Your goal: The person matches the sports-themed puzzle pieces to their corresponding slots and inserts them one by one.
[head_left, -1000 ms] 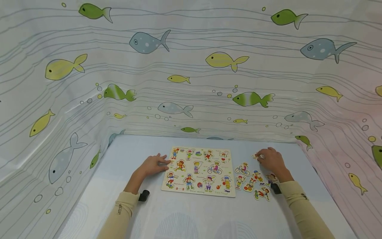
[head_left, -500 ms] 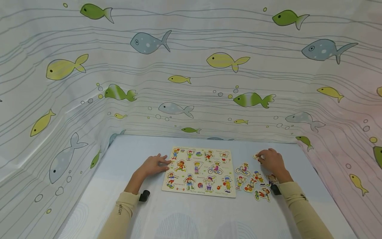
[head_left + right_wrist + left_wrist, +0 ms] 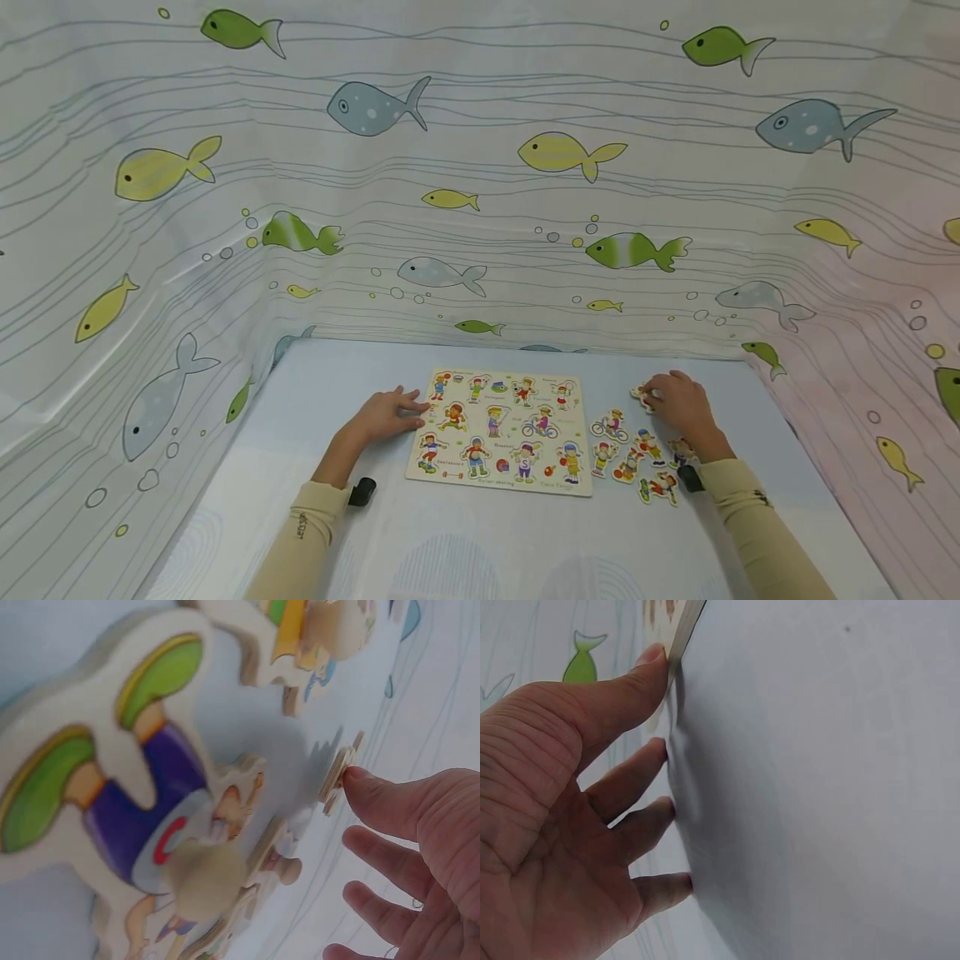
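A wooden puzzle board [image 3: 498, 433] printed with sport figures lies flat on the pale blue table [image 3: 465, 542]. My left hand [image 3: 386, 414] rests open on the table, and its thumb [image 3: 641, 671] touches the board's left edge [image 3: 684, 626]. To the right of the board, my right hand [image 3: 651, 397] pinches a small puzzle piece [image 3: 642, 394]. In the right wrist view that piece [image 3: 336, 777] is tipped up on its edge against one fingertip [image 3: 360, 784]. Several loose figure pieces [image 3: 633, 458] lie between the board and my right forearm.
Curtains printed with fish [image 3: 480, 167] wall the table in at the back and on both sides. In the right wrist view, pegged cut-out figures [image 3: 127, 795] lie close to the camera. Bare table surface [image 3: 450, 558] stretches towards me.
My right hand and its piece have shifted slightly to the left. My left hand and the board have not moved.
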A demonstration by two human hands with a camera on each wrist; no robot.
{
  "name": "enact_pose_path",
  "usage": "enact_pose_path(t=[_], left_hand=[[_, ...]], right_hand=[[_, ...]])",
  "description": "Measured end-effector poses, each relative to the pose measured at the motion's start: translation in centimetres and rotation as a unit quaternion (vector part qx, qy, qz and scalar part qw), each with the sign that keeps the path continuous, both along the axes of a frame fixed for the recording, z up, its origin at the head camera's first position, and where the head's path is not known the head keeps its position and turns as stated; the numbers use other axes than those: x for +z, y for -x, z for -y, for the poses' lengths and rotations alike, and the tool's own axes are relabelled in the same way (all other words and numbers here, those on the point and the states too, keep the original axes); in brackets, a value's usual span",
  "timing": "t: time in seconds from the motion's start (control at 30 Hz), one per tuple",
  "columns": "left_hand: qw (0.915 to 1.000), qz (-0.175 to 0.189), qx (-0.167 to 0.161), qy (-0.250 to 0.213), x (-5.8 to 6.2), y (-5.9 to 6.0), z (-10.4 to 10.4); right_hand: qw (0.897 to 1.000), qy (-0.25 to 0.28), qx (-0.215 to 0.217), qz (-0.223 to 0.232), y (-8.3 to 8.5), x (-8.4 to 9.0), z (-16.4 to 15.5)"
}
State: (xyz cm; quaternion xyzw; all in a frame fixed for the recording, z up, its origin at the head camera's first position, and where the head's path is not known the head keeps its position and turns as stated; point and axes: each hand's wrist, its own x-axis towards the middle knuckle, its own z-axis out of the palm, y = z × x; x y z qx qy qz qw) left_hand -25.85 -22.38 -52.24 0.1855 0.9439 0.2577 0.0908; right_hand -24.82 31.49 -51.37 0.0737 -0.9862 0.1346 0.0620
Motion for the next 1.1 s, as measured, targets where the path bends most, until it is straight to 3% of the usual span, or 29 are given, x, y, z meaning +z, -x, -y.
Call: enact_pose_path(t=[0.47,1.1], left_hand=[[1.0,-0.005,-0.002,0.0,-0.1,-0.1,0.0],[1.0,-0.002,-0.004,0.0,-0.1,-0.1,0.0]], right_hand=[[0.999,-0.016,0.023,-0.035,0.3,1.4,2.3],[0.997,-0.027,0.061,-0.041,0.7,1.2,5.8]])
